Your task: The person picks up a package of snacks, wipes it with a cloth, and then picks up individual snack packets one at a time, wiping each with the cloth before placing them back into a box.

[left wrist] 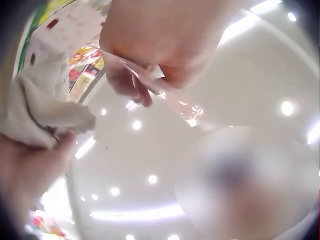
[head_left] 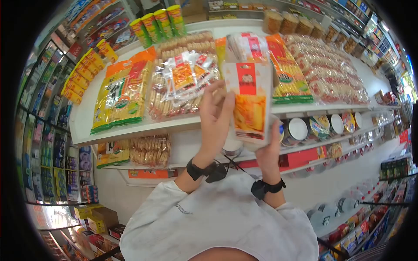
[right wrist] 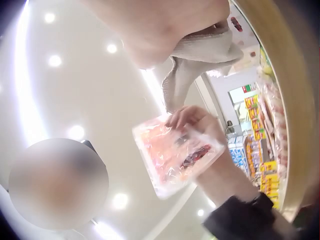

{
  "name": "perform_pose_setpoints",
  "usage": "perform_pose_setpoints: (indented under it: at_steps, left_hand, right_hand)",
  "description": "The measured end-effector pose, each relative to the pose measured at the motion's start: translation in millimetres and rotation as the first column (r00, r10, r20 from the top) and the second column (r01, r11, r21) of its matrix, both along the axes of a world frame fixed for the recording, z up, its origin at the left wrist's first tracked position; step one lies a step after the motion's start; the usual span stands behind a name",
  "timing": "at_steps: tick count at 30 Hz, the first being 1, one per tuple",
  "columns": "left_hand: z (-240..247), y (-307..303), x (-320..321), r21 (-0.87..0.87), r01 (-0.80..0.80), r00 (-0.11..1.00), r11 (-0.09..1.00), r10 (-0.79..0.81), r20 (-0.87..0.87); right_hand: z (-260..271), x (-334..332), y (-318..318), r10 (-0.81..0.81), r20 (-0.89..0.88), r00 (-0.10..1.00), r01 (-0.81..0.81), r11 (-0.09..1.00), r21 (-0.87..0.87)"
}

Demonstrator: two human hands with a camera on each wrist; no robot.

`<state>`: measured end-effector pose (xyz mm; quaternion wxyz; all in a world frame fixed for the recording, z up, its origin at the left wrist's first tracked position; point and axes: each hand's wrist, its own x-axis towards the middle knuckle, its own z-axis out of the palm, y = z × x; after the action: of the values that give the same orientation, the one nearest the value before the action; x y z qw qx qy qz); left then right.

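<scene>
A white packet with a red label and an orange picture [head_left: 249, 111] is held upright above the shelf front. My left hand [head_left: 216, 119] pinches its left edge between thumb and fingers; in the right wrist view the left hand [right wrist: 197, 125] grips the clear-wrapped packet [right wrist: 175, 155]. Behind the packet, my right hand [head_left: 268, 152] holds a pale grey cloth, mostly hidden in the head view. The left wrist view shows this bunched cloth [left wrist: 42, 102] in the right hand [left wrist: 30, 165]. More packets like it [head_left: 185, 76] lie on bagged snacks to the left.
The white shelf [head_left: 174, 126] carries yellow-green noodle-like bags [head_left: 124, 93], wrapped biscuits [head_left: 326, 69], green-yellow cans [head_left: 163, 24] and jars [head_left: 289, 24]. Round tubs [head_left: 320, 125] stand on the tier below. Stocked racks [head_left: 54, 169] rise at the left.
</scene>
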<state>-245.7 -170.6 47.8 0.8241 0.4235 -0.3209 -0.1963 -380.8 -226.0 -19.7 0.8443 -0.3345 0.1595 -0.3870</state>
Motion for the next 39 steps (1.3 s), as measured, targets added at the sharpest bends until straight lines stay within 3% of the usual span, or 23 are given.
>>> perform_pose_setpoints:
  at_steps: [2,4,6,10,13,14,20,21,22,24,26,27,29,30,33,34,36,37,38,39]
  left_hand:
    - [-8.1,-1.9,4.2,0.054,-0.035,0.998,0.998,0.033,0.047]
    - [-12.6,-0.3,7.6,0.080,-0.032,0.999,0.996,0.029,0.037]
    - [-7.6,6.1,13.8,0.083,-0.004,1.000,0.997,0.006,-0.022]
    - [-9.8,16.1,19.8,0.130,0.246,0.968,0.961,-0.236,-0.089]
    - [-11.8,13.2,6.2,0.065,0.236,0.939,0.970,-0.210,-0.271]
    - [-12.9,13.8,4.6,0.056,0.230,0.942,0.972,-0.208,-0.262]
    - [-1.8,16.4,15.8,-0.050,0.098,0.955,0.994,-0.108,-0.275]
    - [-8.3,15.6,16.2,0.061,0.058,0.994,0.996,-0.052,-0.098]
    - [-19.3,13.2,15.9,0.162,0.000,0.996,0.987,-0.014,0.086]
    - [-30.3,19.4,-3.3,0.214,0.142,0.974,0.967,-0.098,-0.203]
    - [-21.7,24.1,-13.3,0.127,0.311,0.915,0.942,-0.260,-0.309]
    - [-17.7,23.9,-14.2,0.074,0.387,0.873,0.919,-0.339,-0.352]
    - [-20.9,27.3,-7.8,0.255,0.403,0.915,0.879,-0.383,-0.123]
    - [-22.4,32.1,-5.7,0.403,0.363,0.906,0.840,-0.419,0.059]
    - [-29.5,20.9,-9.3,0.345,0.438,0.845,0.830,-0.511,0.156]
    - [-51.1,18.1,-1.0,0.324,0.543,0.815,0.774,-0.579,0.016]
    - [-66.3,19.6,4.8,0.142,0.560,0.820,0.816,-0.522,-0.233]
    - [-28.8,27.4,-1.8,0.012,0.444,0.838,0.896,-0.410,-0.358]
    - [-8.8,32.1,-4.9,-0.096,0.296,0.817,0.950,-0.305,-0.490]
    - [-7.6,31.1,4.0,-0.211,0.295,0.872,0.932,-0.353,-0.339]
  right_hand:
    - [0.2,0.6,10.9,0.022,-0.101,0.995,-0.042,0.979,-0.201]
    - [22.8,6.1,22.0,-0.140,-0.213,0.967,0.008,0.853,-0.523]
    - [24.3,4.3,12.8,-0.197,-0.291,0.936,0.016,0.852,-0.523]
    - [18.7,9.7,7.3,-0.278,-0.339,0.899,0.080,0.864,-0.497]
    - [14.7,17.7,-0.4,-0.290,-0.345,0.893,0.100,0.875,-0.474]
    - [13.5,18.3,-0.3,-0.281,-0.349,0.894,0.094,0.880,-0.466]
    - [31.2,22.4,17.8,-0.547,-0.229,0.805,0.497,0.834,-0.240]
    - [23.2,22.3,21.1,-0.543,-0.205,0.815,0.381,0.767,-0.515]
    - [12.5,23.6,24.6,-0.535,-0.186,0.824,0.237,0.625,-0.744]
    - [6.9,29.9,27.4,-0.522,-0.081,0.849,0.106,0.319,-0.942]
    - [35.9,47.0,20.8,-0.488,0.102,0.867,0.174,0.104,-0.979]
    - [45.1,49.8,11.6,-0.474,0.106,0.874,0.188,0.129,-0.974]
    - [59.5,49.3,-9.6,-0.438,0.106,0.893,0.205,0.187,-0.961]
    - [65.7,49.3,-20.1,-0.506,0.125,0.854,0.220,0.133,-0.966]
    - [65.2,49.3,-32.1,-0.278,-0.021,0.960,0.166,0.629,-0.760]
    - [61.9,49.9,-37.2,-0.311,-0.063,0.948,0.129,0.557,-0.820]
    - [65.7,49.0,-24.2,-0.469,-0.014,0.883,0.076,0.172,-0.982]
    - [65.9,47.9,-13.0,-0.533,0.038,0.845,0.026,-0.031,-0.999]
    - [60.8,46.6,1.7,-0.476,-0.005,0.880,-0.021,-0.027,-0.999]
    - [51.8,44.8,19.3,-0.415,-0.052,0.908,-0.068,-0.023,-0.997]
